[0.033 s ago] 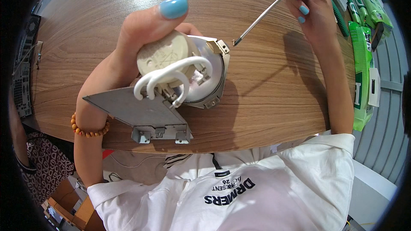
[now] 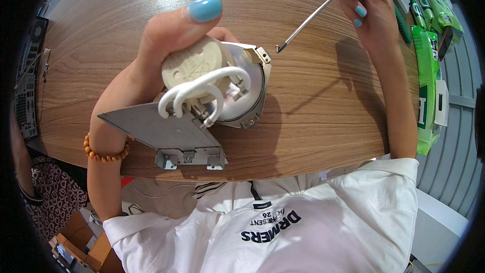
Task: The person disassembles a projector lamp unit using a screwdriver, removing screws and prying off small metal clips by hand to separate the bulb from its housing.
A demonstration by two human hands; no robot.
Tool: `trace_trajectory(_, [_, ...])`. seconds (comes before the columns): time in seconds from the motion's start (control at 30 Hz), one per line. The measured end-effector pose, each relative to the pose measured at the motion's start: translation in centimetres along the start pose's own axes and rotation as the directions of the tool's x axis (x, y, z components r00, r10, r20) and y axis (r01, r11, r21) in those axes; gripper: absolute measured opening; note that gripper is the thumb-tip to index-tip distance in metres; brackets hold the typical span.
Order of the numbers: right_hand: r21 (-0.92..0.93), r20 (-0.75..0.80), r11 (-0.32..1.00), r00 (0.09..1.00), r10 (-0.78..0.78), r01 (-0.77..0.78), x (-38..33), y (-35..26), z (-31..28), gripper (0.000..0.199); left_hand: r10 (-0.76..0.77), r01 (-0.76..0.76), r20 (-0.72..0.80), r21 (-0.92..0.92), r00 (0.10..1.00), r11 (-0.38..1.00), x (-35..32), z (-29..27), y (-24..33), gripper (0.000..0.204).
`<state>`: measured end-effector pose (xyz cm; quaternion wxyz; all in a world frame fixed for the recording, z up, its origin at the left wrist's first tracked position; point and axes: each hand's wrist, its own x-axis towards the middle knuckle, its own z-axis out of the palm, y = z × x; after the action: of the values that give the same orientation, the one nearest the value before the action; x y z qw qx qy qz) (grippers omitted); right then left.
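My left hand (image 2: 174,33) is closed round a reflector lamp, its thumb lying over the cream ceramic base (image 2: 197,63). Thick white wires (image 2: 209,78) loop out from the lamp, and a grey sheet-metal bracket (image 2: 161,124) hangs off its near side. A small metal tab (image 2: 263,56) juts from the reflector's right rim. Up at the far right, my right hand (image 2: 371,17) grips a screwdriver (image 2: 313,17) by its yellow and red handle. The shaft slants down to the left, and a small screw-like piece sits at its tip, just apart from the tab.
The wooden tabletop (image 2: 323,136) lies beneath. Green packets (image 2: 428,60) and a small white box (image 2: 441,103) line its right edge. Black electronic equipment (image 2: 31,81) stands at the far left. Beside it, another person's patterned clothing (image 2: 55,192) shows above an open cardboard box (image 2: 83,242).
My right hand and the screwdriver have shifted very slightly to the right, its tip a touch farther up. The left hand and the lamp have kept still.
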<state>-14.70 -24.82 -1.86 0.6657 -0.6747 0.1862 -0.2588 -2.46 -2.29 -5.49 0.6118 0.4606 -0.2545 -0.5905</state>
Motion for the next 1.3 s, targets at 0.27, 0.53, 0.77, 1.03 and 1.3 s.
trace_trajectory(0.27, [-0.031, 0.066, 0.998, 0.997, -0.048, 0.050, -0.9, -1.8, 1.5, 0.031, 0.045, -0.046, 0.008, 0.020, 0.999, 0.999, 0.0, -0.3, 0.3, 0.056])
trace_trajectory(0.53, [-0.634, 0.171, 0.607, 0.852, -0.495, 0.479, -2.5, -2.4, -5.2, 0.024, -0.006, -0.017, 0.098, 0.233, 0.995, 0.972, -0.2, -0.1, 1.1, 0.061])
trace_trajectory(0.77, [-0.405, 0.004, 0.818, 0.895, -0.446, 0.410, -5.2, -3.7, -5.7, 0.019, -0.043, 0.016, 0.076, 0.321, 0.996, 0.947, -0.1, -0.1, 0.2, 0.086])
trace_trajectory(1.03, [-0.388, -0.011, 0.845, 0.915, -0.403, 0.368, -5.3, -4.1, -6.2, 0.019, -0.085, 0.103, -0.080, 0.244, 0.993, 0.964, -1.0, 2.9, 1.3, 0.080])
trace_trajectory(1.3, [-0.336, -0.101, 0.898, 0.937, -0.335, 0.285, -6.1, -4.3, -6.4, 0.019, -0.045, 0.054, -0.035, 0.327, 0.998, 0.943, -0.9, 3.7, 2.4, 0.077])
